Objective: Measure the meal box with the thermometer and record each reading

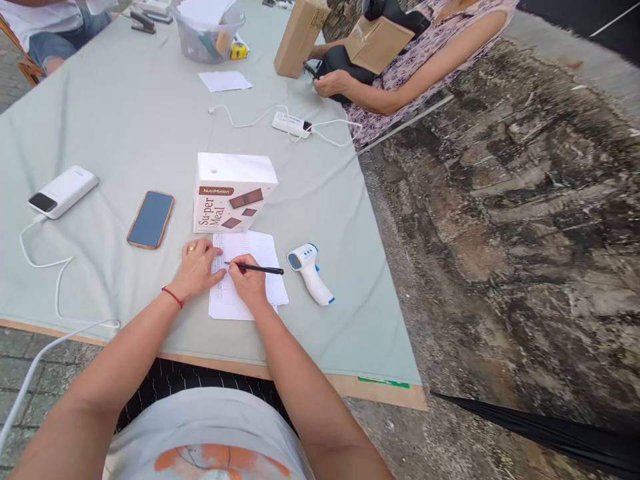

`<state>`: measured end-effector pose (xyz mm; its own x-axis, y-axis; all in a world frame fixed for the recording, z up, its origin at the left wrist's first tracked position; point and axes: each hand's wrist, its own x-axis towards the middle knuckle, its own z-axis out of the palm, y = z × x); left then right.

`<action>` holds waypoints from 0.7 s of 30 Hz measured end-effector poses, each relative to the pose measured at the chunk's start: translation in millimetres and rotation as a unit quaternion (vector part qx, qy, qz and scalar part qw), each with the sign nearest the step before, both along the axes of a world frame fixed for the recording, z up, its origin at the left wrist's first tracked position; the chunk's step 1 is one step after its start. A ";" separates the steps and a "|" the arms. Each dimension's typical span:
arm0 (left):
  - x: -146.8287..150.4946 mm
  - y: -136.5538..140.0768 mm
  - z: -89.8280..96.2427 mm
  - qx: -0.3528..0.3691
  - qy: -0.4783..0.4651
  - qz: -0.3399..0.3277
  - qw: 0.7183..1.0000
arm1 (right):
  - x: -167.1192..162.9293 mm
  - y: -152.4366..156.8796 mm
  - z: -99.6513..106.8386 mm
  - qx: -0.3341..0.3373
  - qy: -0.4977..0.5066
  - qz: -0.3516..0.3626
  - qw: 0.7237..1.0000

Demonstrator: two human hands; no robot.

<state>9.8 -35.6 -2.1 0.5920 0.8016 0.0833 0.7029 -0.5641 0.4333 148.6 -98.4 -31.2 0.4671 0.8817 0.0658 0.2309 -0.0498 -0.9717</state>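
Observation:
My right hand grips a black pen, its tip on a sheet of paper with handwriting down its left side. Spread flat, my left hand rests on the left edge of the sheets, its thumb and fingers apart. Just beyond the paper stands a white "Su-per Meal" box. A white and blue infrared thermometer lies to the right of my hands. On the left, a phone in an orange-brown case lies face up.
A white power bank with a cable lies at left; another power bank lies farther back. A clear tub and a cardboard box stand at the far side. Across the table, a person's hand holds a dark object. Stone ground borders the right edge.

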 end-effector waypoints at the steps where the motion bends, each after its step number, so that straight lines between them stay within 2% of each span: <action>1: 0.0 0.0 -0.2 0.001 -0.001 0.000 1.000 | 0.0 -0.1 0.6 0.001 -0.001 0.002 1.000; 14: -0.2 0.3 -0.1 0.006 -0.001 -0.004 1.000 | -0.4 -0.1 3.1 -0.002 0.004 0.004 1.000; 21: -1.2 0.6 -1.0 0.008 0.001 -0.005 1.000 | -0.2 -0.4 2.4 -0.004 0.010 -0.022 1.000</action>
